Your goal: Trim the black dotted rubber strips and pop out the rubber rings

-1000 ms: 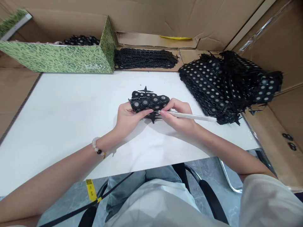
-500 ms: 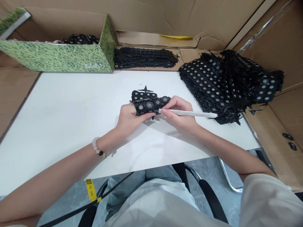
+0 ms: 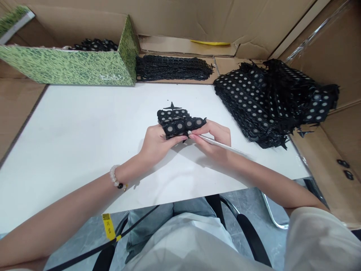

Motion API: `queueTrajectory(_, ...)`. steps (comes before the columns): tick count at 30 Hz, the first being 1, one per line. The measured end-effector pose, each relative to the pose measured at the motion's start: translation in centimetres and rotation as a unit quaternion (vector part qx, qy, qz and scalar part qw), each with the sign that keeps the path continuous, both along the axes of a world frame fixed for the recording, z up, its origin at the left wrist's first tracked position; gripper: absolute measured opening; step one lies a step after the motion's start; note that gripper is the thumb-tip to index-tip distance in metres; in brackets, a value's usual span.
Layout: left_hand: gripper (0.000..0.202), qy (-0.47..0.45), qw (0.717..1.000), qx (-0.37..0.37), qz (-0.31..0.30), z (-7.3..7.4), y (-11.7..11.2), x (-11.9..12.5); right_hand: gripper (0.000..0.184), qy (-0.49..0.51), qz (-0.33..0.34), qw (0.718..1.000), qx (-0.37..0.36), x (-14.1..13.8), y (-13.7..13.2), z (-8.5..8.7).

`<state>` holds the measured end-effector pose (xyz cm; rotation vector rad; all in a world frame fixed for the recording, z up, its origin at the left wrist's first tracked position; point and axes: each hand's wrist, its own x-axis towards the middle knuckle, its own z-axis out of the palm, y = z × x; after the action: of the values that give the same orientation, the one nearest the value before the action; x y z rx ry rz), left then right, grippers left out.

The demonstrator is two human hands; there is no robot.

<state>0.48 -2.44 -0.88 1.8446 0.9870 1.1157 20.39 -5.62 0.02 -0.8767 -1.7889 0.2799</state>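
Over the middle of the white table, my left hand (image 3: 158, 143) grips the near-left side of a black rubbery sheet (image 3: 184, 126) set with rows of grey round discs. Its thumb lies along the sheet's near edge. My right hand (image 3: 216, 137) pinches a slim white pen-like tool (image 3: 222, 144) between thumb and fingers. The tool's tip meets the near edge of the sheet, close to my left thumb. Part of the sheet is folded over, and a pointed black tab sticks up behind it. Fingers under the sheet are hidden.
A pile of similar black disc sheets (image 3: 248, 101) covers the table's right back corner. Behind the white table (image 3: 84, 128) lies a stack of black perforated strips (image 3: 175, 68). A green patterned box (image 3: 84, 67) at back left holds black pieces. Two small black parts (image 3: 348, 175) lie on cardboard at right.
The tool's rear end has swung down toward my right forearm. Both hands and the sheet have shifted slightly right and nearer, and the sheet has tilted a little.
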Motion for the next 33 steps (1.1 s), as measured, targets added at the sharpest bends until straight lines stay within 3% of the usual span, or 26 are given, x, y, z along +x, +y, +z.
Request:
queueTrajectory(3,0.015,0.015,1.0,-0.009,0.02,0.3,0.0,0.1,0.005,-0.015,-0.014,0.999,0.029,0.1,0.1,0.0)
queueTrajectory(6,0.02,-0.041,0.997,-0.052,0.036,0.5,0.1,0.4,0.005,-0.023,-0.026,0.998,0.053,0.4,0.2,0.1)
queueTrajectory(12,0.022,-0.129,0.981,-0.148,0.001,0.4,0.3,0.5,0.005,-0.022,-0.038,0.998,0.049,0.5,0.2,0.2)
queueTrajectory(21,0.036,-0.138,0.97,-0.195,-0.047,0.7,0.5,0.4,0.013,0.047,-0.076,0.992,-0.091,-0.2,-0.6,0.1)
queueTrajectory(28,0.038,-0.173,0.962,-0.211,-0.019,-0.3,1.5,0.2,0.026,0.13,-0.046,0.972,-0.192,0.6,1.0,1.0)
queueTrajectory(33,0.049,-0.169,0.957,-0.232,-0.034,-0.2,1.8,-0.1,0.031,0.148,-0.029,0.964,-0.217,0.9,1.6,1.3)
